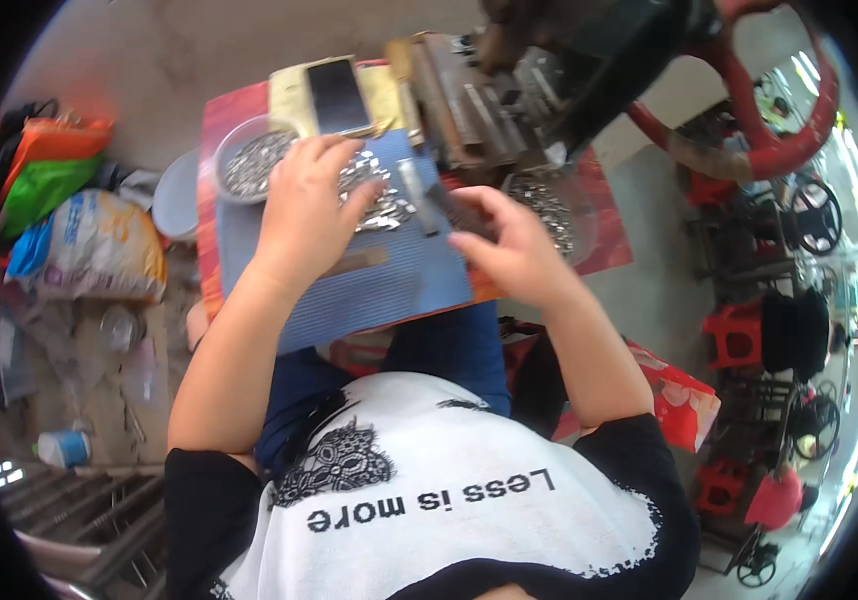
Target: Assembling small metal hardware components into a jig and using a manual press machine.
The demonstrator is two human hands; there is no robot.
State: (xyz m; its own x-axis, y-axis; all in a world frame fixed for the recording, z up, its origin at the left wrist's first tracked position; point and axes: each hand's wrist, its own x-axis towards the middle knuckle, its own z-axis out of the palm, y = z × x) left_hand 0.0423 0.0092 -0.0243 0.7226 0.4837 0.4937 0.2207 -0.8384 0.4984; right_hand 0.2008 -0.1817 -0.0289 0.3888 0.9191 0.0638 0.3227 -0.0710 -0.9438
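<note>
My left hand (309,198) is over the blue ribbed mat (409,285), between a round tub (222,180) of small metal parts and a loose pile of shiny small metal pieces (384,205). Its thumb stands apart from the fingers and touches the pile's edge; nothing shows in its grasp. My right hand (517,245) pinches a dark flat bar (461,212) between thumb and fingers. Just left of that bar lies a narrow silvery metal strip (417,197). Another flat brownish strip (357,262) rests on the mat below the pile.
A machine with a red handwheel (744,150) and a metal bed (454,110) stands at the far right of the table. A second tub of metal parts (546,215) sits beyond my right hand. A phone (339,97) lies on yellow material at the back. Bags (89,245) are at left.
</note>
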